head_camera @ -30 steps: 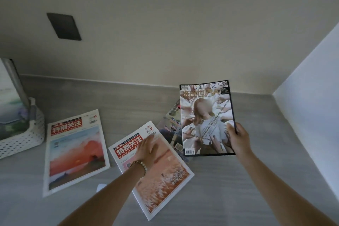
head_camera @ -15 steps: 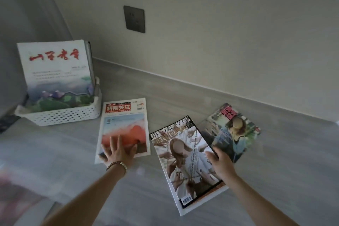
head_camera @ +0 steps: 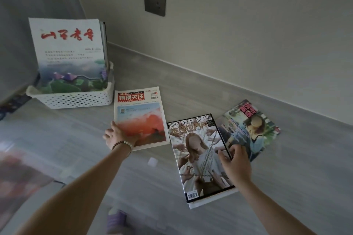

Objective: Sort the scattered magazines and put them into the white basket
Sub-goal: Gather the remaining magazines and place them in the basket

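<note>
On the grey floor (head_camera: 191, 97) the left hand (head_camera: 118, 136) grips the near corner of the red-sky magazine (head_camera: 141, 120), just beside the white basket (head_camera: 76, 99) where upright magazines (head_camera: 68, 53) stand; the right hand (head_camera: 236, 164) pinches the edge of the black-bordered magazine (head_camera: 196, 154), which touches a green-covered magazine (head_camera: 252, 129)

Four magazines flat on the floor (head_camera: 286, 187): a red-banner issue (head_camera: 140, 118), a black-bordered issue (head_camera: 198, 156) atop a white-edged issue (head_camera: 210, 197), and a green-toned issue (head_camera: 250, 129). One white basket (head_camera: 76, 99), holding at least two upright magazines (head_camera: 68, 53). One wall socket (head_camera: 154, 0).
</note>
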`<state>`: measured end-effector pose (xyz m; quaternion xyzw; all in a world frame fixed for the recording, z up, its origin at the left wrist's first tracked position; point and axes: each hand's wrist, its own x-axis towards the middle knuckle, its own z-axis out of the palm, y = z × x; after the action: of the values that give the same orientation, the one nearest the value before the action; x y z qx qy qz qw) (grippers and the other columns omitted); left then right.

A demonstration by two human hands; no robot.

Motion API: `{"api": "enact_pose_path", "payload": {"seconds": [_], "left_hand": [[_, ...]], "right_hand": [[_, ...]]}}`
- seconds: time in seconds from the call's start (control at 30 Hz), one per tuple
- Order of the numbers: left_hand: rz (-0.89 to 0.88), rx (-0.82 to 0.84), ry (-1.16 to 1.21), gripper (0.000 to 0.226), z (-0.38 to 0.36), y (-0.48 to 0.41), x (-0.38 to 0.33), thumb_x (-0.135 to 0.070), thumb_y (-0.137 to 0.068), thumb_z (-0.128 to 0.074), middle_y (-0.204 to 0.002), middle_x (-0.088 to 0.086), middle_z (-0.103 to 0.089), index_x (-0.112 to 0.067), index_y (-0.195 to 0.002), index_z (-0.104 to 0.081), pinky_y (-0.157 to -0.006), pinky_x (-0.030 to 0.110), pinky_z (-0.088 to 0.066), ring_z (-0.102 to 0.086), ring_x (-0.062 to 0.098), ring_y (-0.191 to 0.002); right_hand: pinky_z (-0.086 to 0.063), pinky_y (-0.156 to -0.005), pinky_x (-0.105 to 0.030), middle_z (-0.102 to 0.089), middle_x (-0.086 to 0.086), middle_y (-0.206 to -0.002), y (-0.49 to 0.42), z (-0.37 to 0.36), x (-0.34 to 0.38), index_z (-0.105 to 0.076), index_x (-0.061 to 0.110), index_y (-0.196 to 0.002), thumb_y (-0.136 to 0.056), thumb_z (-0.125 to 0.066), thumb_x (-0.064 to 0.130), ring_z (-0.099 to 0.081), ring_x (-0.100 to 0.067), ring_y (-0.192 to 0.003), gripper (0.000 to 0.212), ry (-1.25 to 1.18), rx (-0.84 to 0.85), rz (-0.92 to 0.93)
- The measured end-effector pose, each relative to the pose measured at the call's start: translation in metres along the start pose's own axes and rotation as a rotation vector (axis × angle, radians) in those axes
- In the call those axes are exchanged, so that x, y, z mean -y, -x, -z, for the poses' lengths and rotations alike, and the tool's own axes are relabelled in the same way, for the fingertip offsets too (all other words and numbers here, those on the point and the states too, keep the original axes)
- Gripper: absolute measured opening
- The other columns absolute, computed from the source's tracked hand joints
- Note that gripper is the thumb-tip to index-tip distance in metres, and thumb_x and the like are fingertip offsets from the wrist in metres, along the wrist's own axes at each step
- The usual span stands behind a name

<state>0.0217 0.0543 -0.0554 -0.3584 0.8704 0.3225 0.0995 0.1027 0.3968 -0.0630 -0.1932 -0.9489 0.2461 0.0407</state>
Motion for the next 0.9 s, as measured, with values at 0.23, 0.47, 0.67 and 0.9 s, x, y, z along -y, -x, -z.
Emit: {"api": "enact_pose_path", "payload": {"seconds": [0.23,0.47,0.67,0.9], "left_hand": [[-0.157,0.025,0.441,0.027,0.027,0.002,-0.014,-0.011,-0.092,-0.040,-0.087,0.006,-0.061,-0.019,-0.118,-0.043,-0.061,0.033,-0.052,-0.059,0.025,-0.074],[-0.411,0.284,0.856,0.016,0.081,0.011,-0.051,-0.008,-0.094,-0.043,-0.098,0.009,-0.055,-0.019,-0.107,-0.041,-0.045,0.031,-0.057,-0.065,0.025,-0.077],[-0.487,0.261,0.907,0.025,0.146,-0.028,-0.048,-0.012,-0.095,-0.043,-0.107,0.006,-0.054,-0.011,-0.120,-0.042,-0.049,0.032,-0.058,-0.064,0.028,-0.090],[-0.482,0.051,0.696,0.028,0.225,-0.124,-0.027,-0.005,-0.092,-0.047,-0.120,0.011,-0.056,-0.005,-0.121,-0.048,-0.064,0.010,-0.051,-0.054,0.019,-0.101]], "right_hand": [[-0.042,-0.097,-0.045,-0.053,-0.009,-0.118,-0.010,-0.013,0.060,-0.053,0.007,-0.110,-0.080,-0.068,0.028,-0.048,-0.026,-0.115,0.040,-0.057,0.019,0.203],[-0.033,-0.096,-0.026,-0.048,-0.001,-0.137,-0.038,-0.026,0.173,-0.042,0.013,-0.136,-0.093,-0.049,0.041,-0.046,-0.016,-0.122,0.051,-0.701,0.451,-0.056],[-0.051,-0.085,-0.029,-0.069,-0.002,-0.100,-0.069,-0.028,0.257,-0.058,0.014,-0.117,-0.091,-0.057,0.018,-0.066,-0.014,-0.088,0.026,-1.019,0.716,-0.095],[-0.056,-0.070,-0.024,-0.071,0.001,-0.088,-0.079,-0.060,0.378,-0.062,0.017,-0.093,-0.087,-0.061,0.008,-0.069,-0.013,-0.073,0.012,-0.917,0.566,0.108]]}}
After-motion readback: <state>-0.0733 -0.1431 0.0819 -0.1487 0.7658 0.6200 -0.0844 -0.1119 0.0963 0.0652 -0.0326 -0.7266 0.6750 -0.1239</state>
